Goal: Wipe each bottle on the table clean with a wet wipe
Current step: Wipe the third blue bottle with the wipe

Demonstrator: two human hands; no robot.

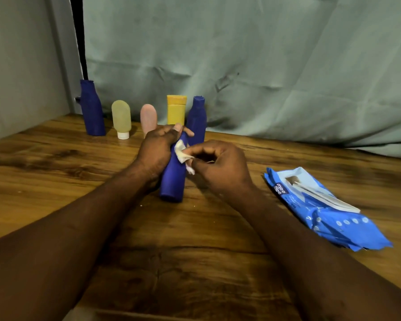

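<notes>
At centre frame my left hand (158, 149) is curled round the upper part of the blue bottle (173, 181), which leans with its base low over the counter (56, 163); I cannot tell if it touches. My right hand (220, 165) pinches the wipe (182, 154) between thumb and fingers, against the bottle's side. Behind, left of centre, stand a row: tall bottle (92, 110), pale bottle (121, 118) on its white cap, pink bottle (148, 118), yellow tube (176, 110), navy bottle (197, 119). The pack (322, 209) lies at right, flap lifted.
</notes>
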